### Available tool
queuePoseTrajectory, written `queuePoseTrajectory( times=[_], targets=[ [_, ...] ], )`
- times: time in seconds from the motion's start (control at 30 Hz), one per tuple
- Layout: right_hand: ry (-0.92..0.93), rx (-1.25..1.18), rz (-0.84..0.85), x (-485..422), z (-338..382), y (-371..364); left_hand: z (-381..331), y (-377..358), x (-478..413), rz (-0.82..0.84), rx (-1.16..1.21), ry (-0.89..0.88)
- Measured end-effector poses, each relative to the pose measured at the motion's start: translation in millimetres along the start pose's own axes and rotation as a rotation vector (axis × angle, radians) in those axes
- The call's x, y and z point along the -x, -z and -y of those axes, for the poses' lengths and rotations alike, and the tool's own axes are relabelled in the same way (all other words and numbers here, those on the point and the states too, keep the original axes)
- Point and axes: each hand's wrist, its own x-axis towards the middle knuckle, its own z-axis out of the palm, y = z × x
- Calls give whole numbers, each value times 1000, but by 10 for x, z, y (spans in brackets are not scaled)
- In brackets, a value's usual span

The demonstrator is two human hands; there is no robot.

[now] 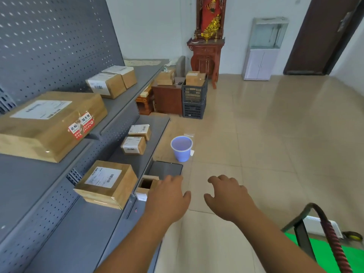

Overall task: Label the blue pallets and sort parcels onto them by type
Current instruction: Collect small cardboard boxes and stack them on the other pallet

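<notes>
Held out forward and empty, left hand (167,196) and right hand (228,196) loosely spread and gripping nothing, just right of the near labelled parcel (107,182) on the low grey shelf (59,233) at left; no blue pallet in view. Risks brushing the small open box (147,185) at the shelf edge beside the left hand and toppling it to the floor. Risks too a one-sided grab tipping the parcel off the shelf.

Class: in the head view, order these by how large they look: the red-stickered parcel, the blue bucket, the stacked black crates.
1. red-stickered parcel, though nearness to the camera inflates it
2. stacked black crates
3. blue bucket
</notes>
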Motion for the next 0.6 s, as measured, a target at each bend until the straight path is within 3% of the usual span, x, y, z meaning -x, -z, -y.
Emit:
queuePoseTrajectory(
  times=[0.6],
  targets=[
    [10,-45,-31,-2691,415,609,513,644,-2662,-27,44,-3]
  ],
)
